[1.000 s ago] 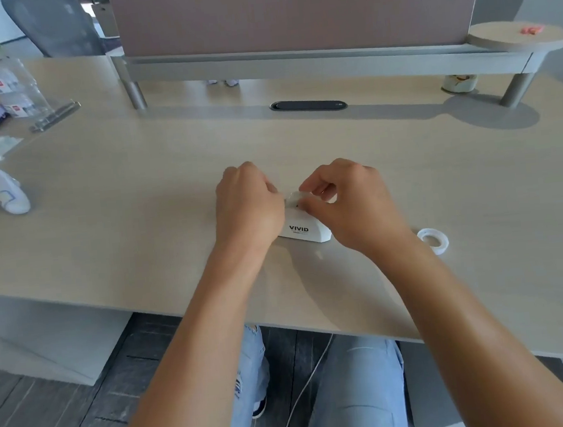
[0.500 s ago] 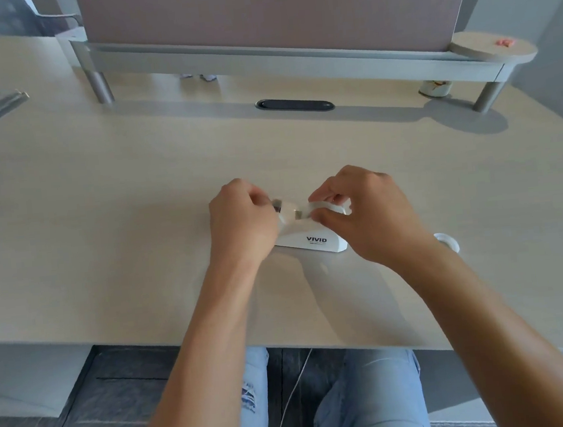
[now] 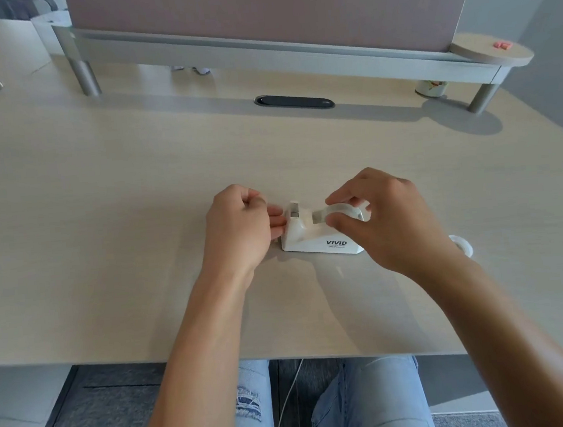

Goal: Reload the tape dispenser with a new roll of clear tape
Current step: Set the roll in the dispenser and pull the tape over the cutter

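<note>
A small white tape dispenser (image 3: 313,237) marked VIVID stands on the wooden desk (image 3: 133,193) near its front edge. My left hand (image 3: 237,228) pinches the dispenser's left end, by the cutter post. My right hand (image 3: 387,217) grips a roll of clear tape (image 3: 338,212) between thumb and fingers, held over the dispenser's right half; whether the roll sits in its cradle is hidden by my fingers. A second white ring (image 3: 462,244), partly hidden behind my right wrist, lies flat on the desk to the right.
A grey monitor riser (image 3: 257,48) with metal legs spans the back of the desk under a mauve partition. A black cable slot (image 3: 293,102) lies in front of it. A small cup (image 3: 430,89) stands under the riser's right end.
The camera has swung right, so the mouse and papers at the left have left the view. My hands have drawn slightly apart, uncovering the cutter end, and the tape roll now shows in my right hand.
</note>
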